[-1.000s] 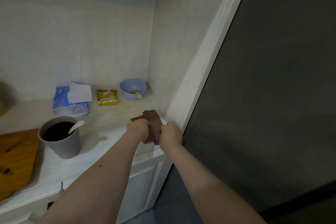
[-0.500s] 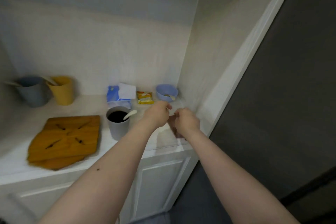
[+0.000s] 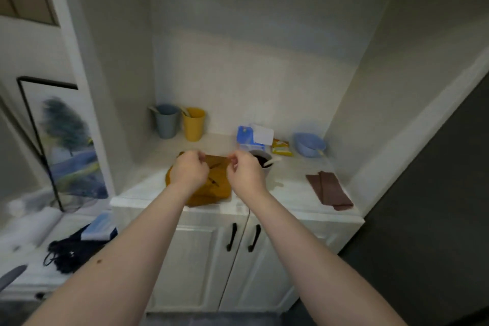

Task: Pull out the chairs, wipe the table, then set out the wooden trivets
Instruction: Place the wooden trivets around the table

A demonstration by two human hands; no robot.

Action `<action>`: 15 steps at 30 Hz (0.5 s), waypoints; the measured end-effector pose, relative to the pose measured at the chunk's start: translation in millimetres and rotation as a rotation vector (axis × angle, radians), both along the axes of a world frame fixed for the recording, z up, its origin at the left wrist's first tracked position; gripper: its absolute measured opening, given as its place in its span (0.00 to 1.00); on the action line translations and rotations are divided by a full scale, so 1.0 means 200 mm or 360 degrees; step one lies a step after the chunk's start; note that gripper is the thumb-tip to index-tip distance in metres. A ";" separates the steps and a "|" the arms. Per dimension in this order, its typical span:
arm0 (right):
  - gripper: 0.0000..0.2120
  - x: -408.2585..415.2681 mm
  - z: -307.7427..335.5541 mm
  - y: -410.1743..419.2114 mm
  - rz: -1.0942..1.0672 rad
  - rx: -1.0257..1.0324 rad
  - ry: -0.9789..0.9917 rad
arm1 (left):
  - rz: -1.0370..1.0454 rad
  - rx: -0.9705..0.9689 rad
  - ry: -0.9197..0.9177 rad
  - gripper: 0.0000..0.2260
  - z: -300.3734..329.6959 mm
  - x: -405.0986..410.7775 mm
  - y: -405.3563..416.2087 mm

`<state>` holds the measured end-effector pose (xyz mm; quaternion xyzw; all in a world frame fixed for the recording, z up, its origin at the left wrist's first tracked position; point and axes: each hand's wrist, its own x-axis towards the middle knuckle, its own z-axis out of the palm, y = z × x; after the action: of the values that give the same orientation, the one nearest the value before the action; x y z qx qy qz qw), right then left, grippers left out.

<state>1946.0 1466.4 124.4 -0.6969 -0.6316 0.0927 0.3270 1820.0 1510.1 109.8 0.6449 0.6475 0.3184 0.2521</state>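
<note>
Two hands hover at frame centre over the counter (image 3: 288, 188). The left hand (image 3: 189, 171) has its fingers loosely curled, holding nothing. The right hand (image 3: 244, 173) has its fingers likewise curled, thumb and forefinger tips close together; whether anything is pinched between them cannot be told.

Trivets (image 3: 211, 188): a stack of orange-brown wooden pieces lying flat on the counter, directly beneath and between the two hands, partly hidden by them. Contact between hands and trivets cannot be told.

Cloth (image 3: 329, 190): brown, folded, lying flat at the right end of the counter, well apart from both hands.

Grey cup (image 3: 264, 164): just behind the right hand, dark contents, a pale spoon resting in it.

At the back of the counter, left to right: a blue-grey cup (image 3: 166, 122), a yellow cup (image 3: 194, 124), a tissue pack (image 3: 254, 137), a yellow packet (image 3: 282, 147), a blue bowl (image 3: 309, 143).

Below the counter: two white doors (image 3: 201, 267) with black handles. At frame left: a framed picture (image 3: 66, 145).
</note>
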 end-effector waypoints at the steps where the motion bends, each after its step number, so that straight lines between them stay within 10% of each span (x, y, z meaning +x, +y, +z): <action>1: 0.12 -0.04 -0.03 0.02 0.0026 -0.0085 0.0009 | 0.0057 -0.0074 0.0017 0.14 -0.03 -0.05 0.01; 15: 0.21 -0.10 -0.40 0.39 0.0089 -0.0776 -0.0246 | 0.0249 -0.0454 0.0251 0.14 -0.39 -0.15 0.21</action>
<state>1925.6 1543.4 43.9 -0.7424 -0.6327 0.1979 0.0973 1789.4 1551.9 30.9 0.5732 0.7520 0.1905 0.2639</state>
